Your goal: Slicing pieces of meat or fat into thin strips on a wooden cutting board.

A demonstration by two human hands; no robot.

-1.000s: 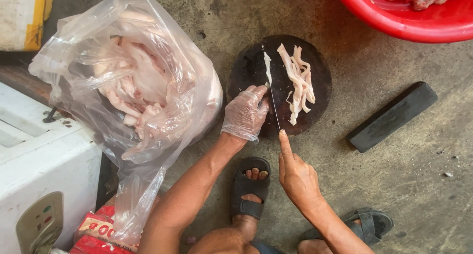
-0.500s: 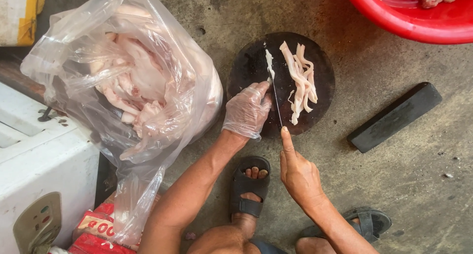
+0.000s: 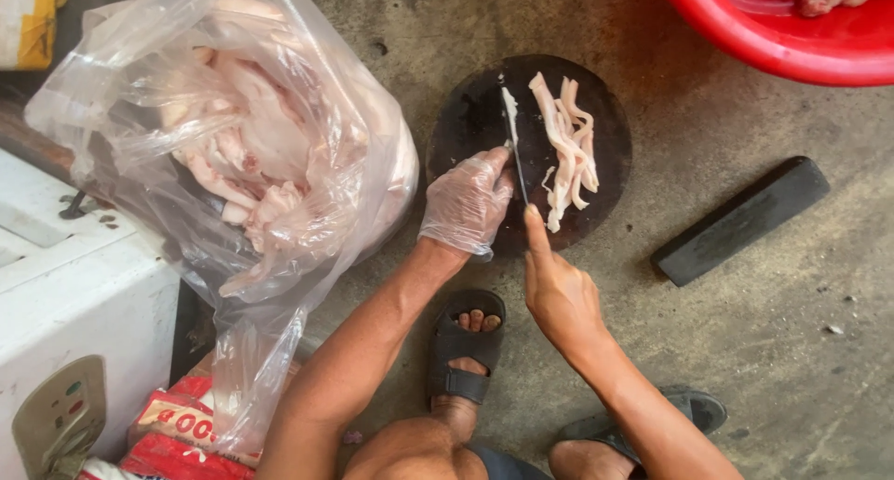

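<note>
A round dark cutting board (image 3: 466, 117) lies on the concrete floor. Pale strips of raw meat (image 3: 568, 145) rest on its right half. My left hand (image 3: 466, 205), in a clear plastic glove, presses on the board's lower left and touches the blade. A knife (image 3: 514, 145) stands edge-down on the board, pointing away from me; my right hand (image 3: 554, 289) is shut on its handle, forefinger stretched along the spine.
A big clear plastic bag of raw meat (image 3: 251, 154) sits left of the board. A red basin (image 3: 782, 42) with more meat is at top right. A dark sharpening block (image 3: 740, 221) lies to the right. A white appliance (image 3: 65, 294) stands at left. My sandalled feet (image 3: 461, 350) are below.
The view has shifted slightly. The knife and both hands stay in nearly the same place on the board, and the meat strips have not moved.
</note>
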